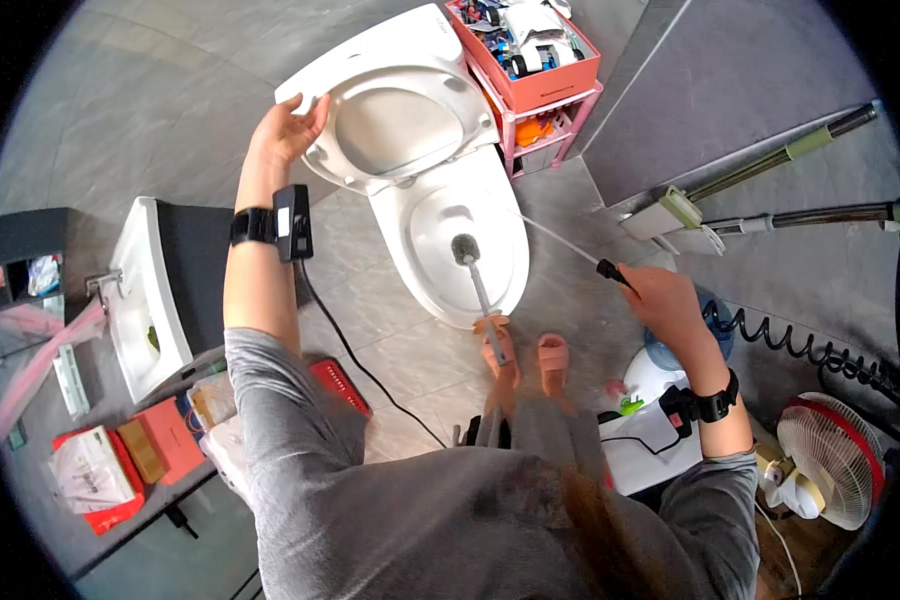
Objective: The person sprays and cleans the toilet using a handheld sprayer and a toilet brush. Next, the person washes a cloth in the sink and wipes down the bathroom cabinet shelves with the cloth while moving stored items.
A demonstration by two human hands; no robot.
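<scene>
My left hand (pixel 292 130) is at the left edge of the raised toilet seat (pixel 440 82), fingers apart; whether it touches the seat I cannot tell. My right hand (pixel 665 303) is closed around a black hand-held sprayer (pixel 610 270), right of the toilet. From its tip a thin white line, looking like a water jet, runs toward the toilet bowl (pixel 425 250). A toilet brush (pixel 465 250) with a grey head lies in the bowl. Its grey handle sticks out over the front rim, above my feet.
A black coiled hose (pixel 815 350) hangs at the right, near a fan (pixel 830 460). Mops (pixel 790 150) lean on the right wall. A pink rack (pixel 560 130) bears a red box (pixel 560 85) of toys. The washbasin (pixel 140 340) stands at the left.
</scene>
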